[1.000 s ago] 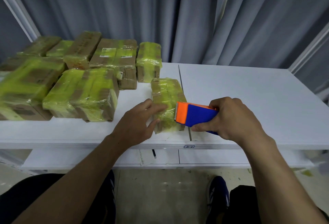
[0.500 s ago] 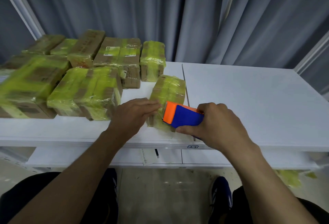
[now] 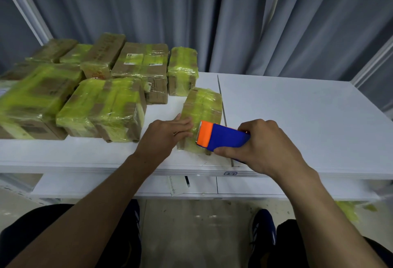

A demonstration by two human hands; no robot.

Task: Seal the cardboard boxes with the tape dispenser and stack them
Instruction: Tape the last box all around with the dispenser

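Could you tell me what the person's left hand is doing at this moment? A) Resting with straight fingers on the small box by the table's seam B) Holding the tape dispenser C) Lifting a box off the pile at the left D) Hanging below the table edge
A: the left hand lies with straight fingers against the small box by the seam, while the right hand grips the tape dispenser.

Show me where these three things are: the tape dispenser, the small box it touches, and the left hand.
tape dispenser [image 3: 226,139]: head view, on its blue body.
small box [image 3: 202,106]: head view, on its tape-covered top face.
left hand [image 3: 163,138]: head view, on the back of the hand.
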